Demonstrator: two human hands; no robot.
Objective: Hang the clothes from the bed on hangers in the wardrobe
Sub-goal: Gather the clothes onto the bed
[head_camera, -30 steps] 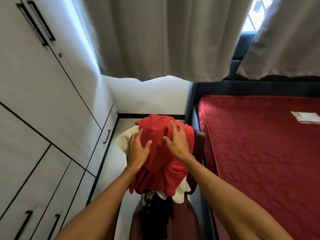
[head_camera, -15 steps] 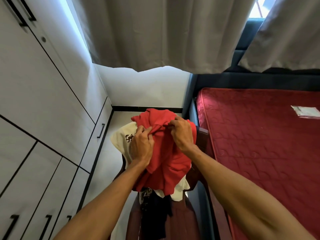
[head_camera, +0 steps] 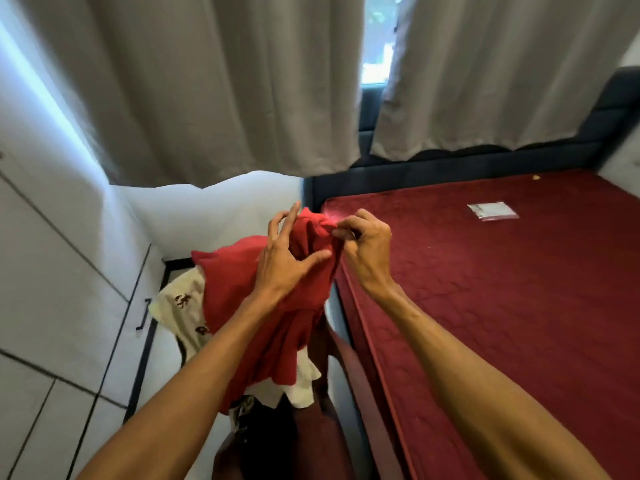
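Observation:
A red garment [head_camera: 277,327] hangs bunched in front of me, lifted off a pile. My left hand [head_camera: 284,261] rests on its upper part, thumb pressed into the cloth and fingers spread. My right hand [head_camera: 363,244] pinches the garment's top edge between thumb and fingers. Under it lie a cream printed garment [head_camera: 183,306] and a dark one [head_camera: 263,438], heaped on a dark red chair [head_camera: 311,445]. The white wardrobe [head_camera: 52,271] stands shut on the left. No hanger shows.
The bed with a red mattress [head_camera: 502,306] and dark headboard [head_camera: 450,164] fills the right side; a small plastic packet [head_camera: 491,211] lies on it. Grey curtains [head_camera: 225,81] hang ahead. A narrow strip of floor runs between wardrobe and bed.
Both hands went from lying flat on the red garment to gripping it and have raised it up and to the right. The view has swung towards the bed.

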